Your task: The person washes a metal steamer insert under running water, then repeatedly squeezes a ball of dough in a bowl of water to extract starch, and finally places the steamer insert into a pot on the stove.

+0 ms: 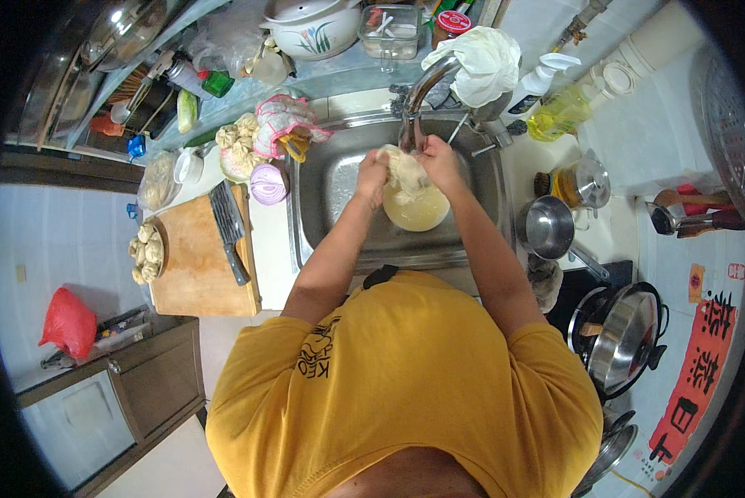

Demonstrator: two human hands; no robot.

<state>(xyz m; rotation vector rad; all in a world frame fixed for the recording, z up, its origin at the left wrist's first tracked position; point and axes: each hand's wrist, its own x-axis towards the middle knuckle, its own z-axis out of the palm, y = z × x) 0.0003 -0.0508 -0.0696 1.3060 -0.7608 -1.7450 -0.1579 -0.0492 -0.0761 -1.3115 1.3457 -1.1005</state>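
Over the sink [347, 215], my left hand [372, 176] and my right hand [442, 167] grip a pale, wet, limp mass [403, 169] that looks like soft dough. It hangs between them, and its lower part reaches a bowl [417, 218] of cloudy yellowish liquid standing in the basin. Just beyond my fingers the curved metal faucet [413, 99] comes down, its spout close to my right hand. Whether water is running cannot be made out. Part of the bowl's far rim is hidden behind the mass and my hands.
Left of the sink, a cleaver [228, 227] lies on a wooden cutting board [192, 255], beside a plate of shaped dough pieces [147, 254] and a cut purple onion [268, 185]. To the right are a small saucepan [548, 227] and a lidded wok [621, 339].
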